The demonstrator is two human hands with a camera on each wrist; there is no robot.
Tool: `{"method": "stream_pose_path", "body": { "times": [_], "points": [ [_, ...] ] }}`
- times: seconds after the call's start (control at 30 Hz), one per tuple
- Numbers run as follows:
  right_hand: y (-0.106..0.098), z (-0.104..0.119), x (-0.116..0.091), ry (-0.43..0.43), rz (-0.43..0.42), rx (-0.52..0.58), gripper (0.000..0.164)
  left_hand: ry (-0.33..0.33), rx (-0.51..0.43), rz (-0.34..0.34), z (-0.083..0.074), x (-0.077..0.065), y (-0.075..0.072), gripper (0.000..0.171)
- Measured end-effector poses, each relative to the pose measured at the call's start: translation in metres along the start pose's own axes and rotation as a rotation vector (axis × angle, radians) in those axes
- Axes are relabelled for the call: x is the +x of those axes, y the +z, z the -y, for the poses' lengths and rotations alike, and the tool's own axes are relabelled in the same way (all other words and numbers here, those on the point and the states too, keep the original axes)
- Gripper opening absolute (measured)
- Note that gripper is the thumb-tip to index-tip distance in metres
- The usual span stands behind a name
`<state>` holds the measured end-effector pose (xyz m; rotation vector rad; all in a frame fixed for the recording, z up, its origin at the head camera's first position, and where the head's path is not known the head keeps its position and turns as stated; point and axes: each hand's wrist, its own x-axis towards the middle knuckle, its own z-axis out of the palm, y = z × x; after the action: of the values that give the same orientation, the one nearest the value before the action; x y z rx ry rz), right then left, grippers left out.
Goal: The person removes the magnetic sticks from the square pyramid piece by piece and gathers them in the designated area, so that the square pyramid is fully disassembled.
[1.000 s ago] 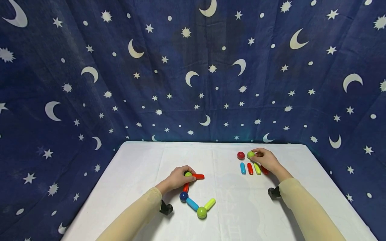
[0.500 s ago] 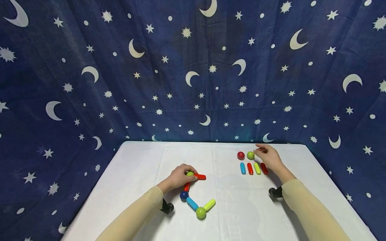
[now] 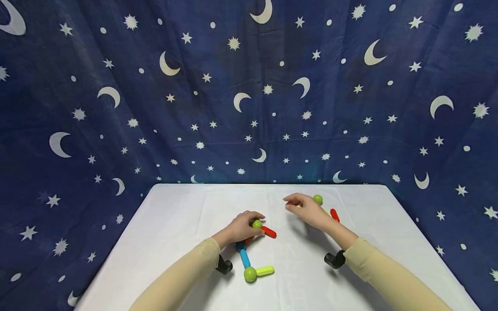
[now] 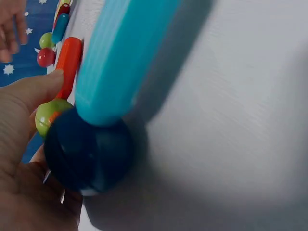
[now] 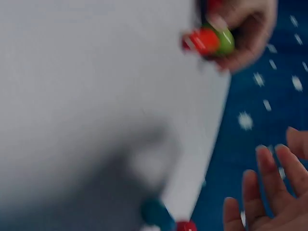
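My left hand pinches a green ball of a bent chain of balls and sticks. From that ball a red stick points right. Another red stick, mostly behind the hand, leads to a dark blue ball. A blue stick joins this to a second green ball, with a yellow-green stick at the near end. Right of the chain, my right hand is held above the table, fingers spread and nothing in them, as the right wrist view also shows.
Loose pieces lie behind my right hand, partly hidden: a green ball, a red stick, a red ball and a blue stick. The white table ends at a star-patterned blue cloth.
My right hand has moved left, away from beside the loose green ball. My left hand has shifted the chain's held end right, and the chain has turned. The head view has shifted slightly.
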<state>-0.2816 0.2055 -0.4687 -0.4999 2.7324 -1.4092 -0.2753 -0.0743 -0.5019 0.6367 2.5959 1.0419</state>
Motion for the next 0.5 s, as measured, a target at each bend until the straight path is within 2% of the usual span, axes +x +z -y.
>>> {"method": "stream_pose_path", "body": {
  "times": [0.17,0.27,0.5],
  "points": [
    [0.037,-0.004,-0.006,0.05,0.162,-0.099,0.026,-0.024,-0.085,-0.047,0.005,-0.009,-0.001,0.048],
    [0.052,-0.006,-0.006,0.086,0.209,-0.108,0.025,-0.041,-0.112,-0.07,0.008,-0.012,0.001,0.047],
    [0.07,-0.002,-0.001,0.072,0.243,-0.142,0.027,-0.09,-0.022,-0.167,0.009,-0.015,0.004,0.039]
  ]
}}
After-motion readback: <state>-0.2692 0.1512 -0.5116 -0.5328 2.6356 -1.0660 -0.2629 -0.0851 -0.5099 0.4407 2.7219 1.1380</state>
